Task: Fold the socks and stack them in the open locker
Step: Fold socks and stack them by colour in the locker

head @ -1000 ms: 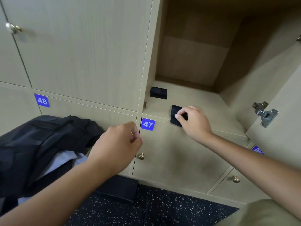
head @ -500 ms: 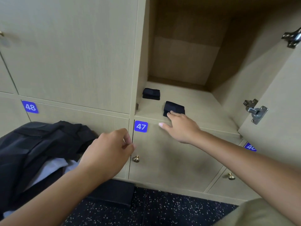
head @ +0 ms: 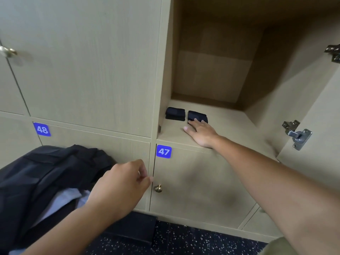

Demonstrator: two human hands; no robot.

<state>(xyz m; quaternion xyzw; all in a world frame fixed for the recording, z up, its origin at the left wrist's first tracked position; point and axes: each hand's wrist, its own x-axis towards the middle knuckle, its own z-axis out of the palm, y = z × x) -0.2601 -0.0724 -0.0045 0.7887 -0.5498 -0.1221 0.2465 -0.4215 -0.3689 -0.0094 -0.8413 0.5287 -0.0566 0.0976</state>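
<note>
Right hand (head: 201,134): palm down on the floor of the open locker (head: 226,126), fingers straight and spread, thumb out to the left; the fingertips touch the near edge of the right folded sock (head: 197,115). Nothing is gripped.
Right arm: extended forward and up from the lower right, forearm bare, wrist crossing the locker's front lip.
Left hand (head: 121,186): held in the air in front of the lower doors, fingers loosely curled, thumb and forefinger tips close together near the seam beside the brass knob (head: 158,188). It holds nothing.
Left arm: bent, rising from the lower left edge.
Left folded sock (head: 175,113): lies flat on the locker floor against the left wall, just beside the right one, not stacked.
Labels: blue "47" (head: 163,151) below the locker; "48" (head: 42,129) further left.
Dark bag (head: 36,173): lower left, with light cloth showing inside.
Door hinge (head: 297,135): on the opened door at right.
</note>
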